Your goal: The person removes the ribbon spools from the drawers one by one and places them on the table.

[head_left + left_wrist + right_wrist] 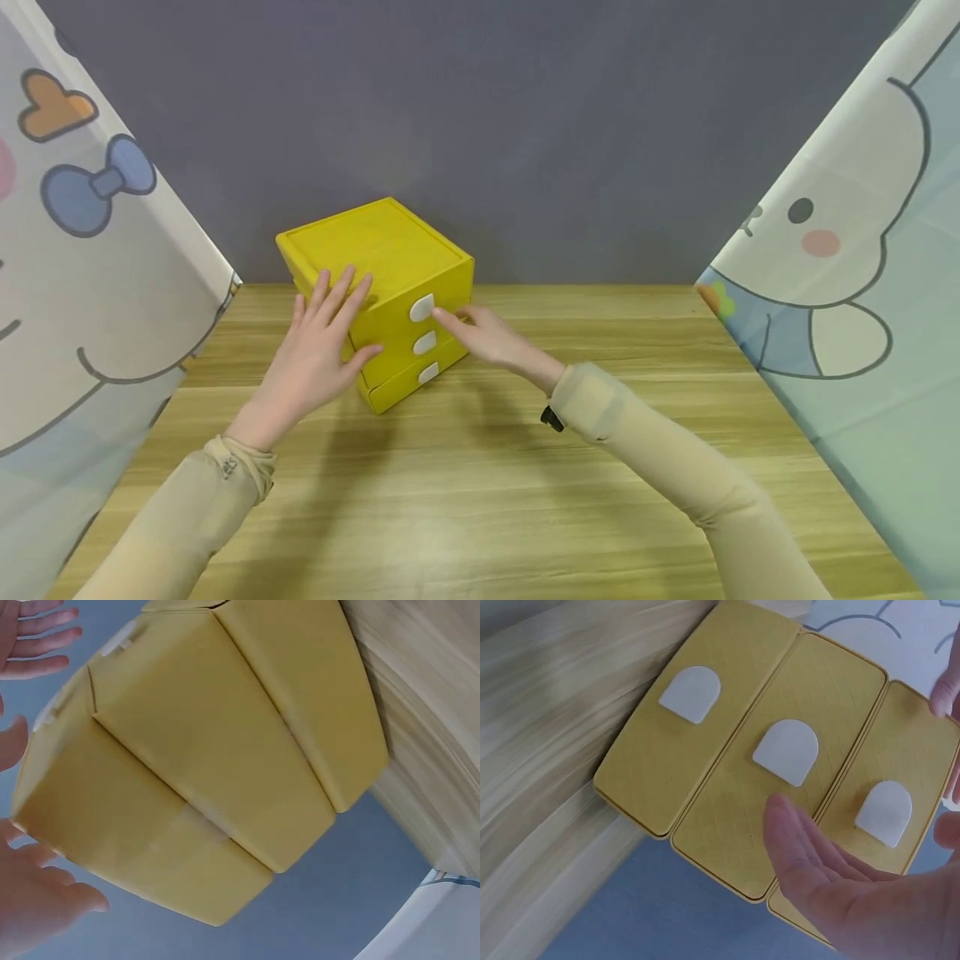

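Observation:
A yellow box with three stacked drawers [375, 242] stands at an angle on the wooden table. Each drawer front carries a white rounded tab; the top tab [422, 307], middle tab [424, 342] and bottom tab [428, 372] all show. At the box's left front corner is my left hand [311, 358], fingers spread and straight; contact is unclear. My right hand [491, 333] is in front of the drawers, its fingertips close to the top tab. In the right wrist view, the right-hand fingers [817, 862] lie loosely bent beside that tab, not around it. All drawers look closed.
Behind the box rises a plain grey backdrop [570, 142]. Printed cartoon cloths flank the wooden table [450, 517], one cloth on the left [150, 275] and one on the right [840, 250].

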Demonstrator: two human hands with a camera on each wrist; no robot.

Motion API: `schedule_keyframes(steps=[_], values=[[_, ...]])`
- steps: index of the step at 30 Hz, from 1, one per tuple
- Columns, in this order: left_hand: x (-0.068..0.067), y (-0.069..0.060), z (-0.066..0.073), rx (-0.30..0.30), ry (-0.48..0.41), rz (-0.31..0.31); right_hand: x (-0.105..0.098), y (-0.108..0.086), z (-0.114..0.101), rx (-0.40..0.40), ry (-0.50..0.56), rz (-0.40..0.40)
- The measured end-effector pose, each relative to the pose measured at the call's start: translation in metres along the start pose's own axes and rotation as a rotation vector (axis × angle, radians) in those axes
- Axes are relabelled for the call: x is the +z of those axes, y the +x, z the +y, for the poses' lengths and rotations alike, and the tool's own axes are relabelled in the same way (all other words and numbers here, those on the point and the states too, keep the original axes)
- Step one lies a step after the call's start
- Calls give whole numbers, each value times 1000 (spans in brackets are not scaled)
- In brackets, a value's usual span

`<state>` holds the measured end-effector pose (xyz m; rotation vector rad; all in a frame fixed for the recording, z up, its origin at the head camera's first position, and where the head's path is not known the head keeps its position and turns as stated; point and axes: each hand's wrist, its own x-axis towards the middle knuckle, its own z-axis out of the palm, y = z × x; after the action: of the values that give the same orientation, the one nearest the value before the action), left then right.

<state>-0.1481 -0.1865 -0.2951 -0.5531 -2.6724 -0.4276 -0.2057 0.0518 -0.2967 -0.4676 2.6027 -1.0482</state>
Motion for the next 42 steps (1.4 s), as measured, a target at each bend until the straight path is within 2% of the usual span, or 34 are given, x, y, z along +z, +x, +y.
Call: schedule_keyframes(steps=[3,11,16,20,37,42], values=[[1,-1,-5,4,-4,-1,1,5,-4,9,70,-20],[1,0,-12,41,-5,-24,2,12,-11,99,287,-96],[0,1,-15,53,-1,-28,4,16,-10,118,366,-114],[-1,1,-16,56,0,-19,5,20,-11,119,398,-121],[2,0,-18,101,1,11,9,30,-12,131,408,-122],[2,0,-19,93,2,11,9,31,-12,122,412,-120]])
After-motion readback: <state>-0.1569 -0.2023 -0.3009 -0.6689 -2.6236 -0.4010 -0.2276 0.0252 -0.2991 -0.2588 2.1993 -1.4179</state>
